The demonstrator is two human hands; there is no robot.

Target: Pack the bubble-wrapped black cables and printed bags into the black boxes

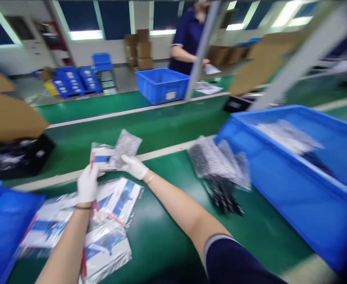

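Observation:
Both of my hands wear white gloves. My left hand [87, 184] is closed on the left edge of a clear plastic bag [101, 154] with a white, blue and red printed card in it. In the fingers of my right hand [134, 167] is a bubble-wrap pouch [126, 145], held up against the bag's right side; whether it is partly inside the bag I cannot tell. Below my hands lie several similar bagged cards [107, 246], overlapping on the green table. To the right rests a pile of bubble-wrap pouches [215, 157] with black cable-like ends [225, 195].
A large blue bin [268, 169] stands at my right, with bubble-wrapped items in it. Another blue bin [10, 228] is at the left edge. Black boxes with cardboard flaps flank the belt [150, 122]. Across it, a co-worker [188, 43] holds paper near a blue crate [161, 85].

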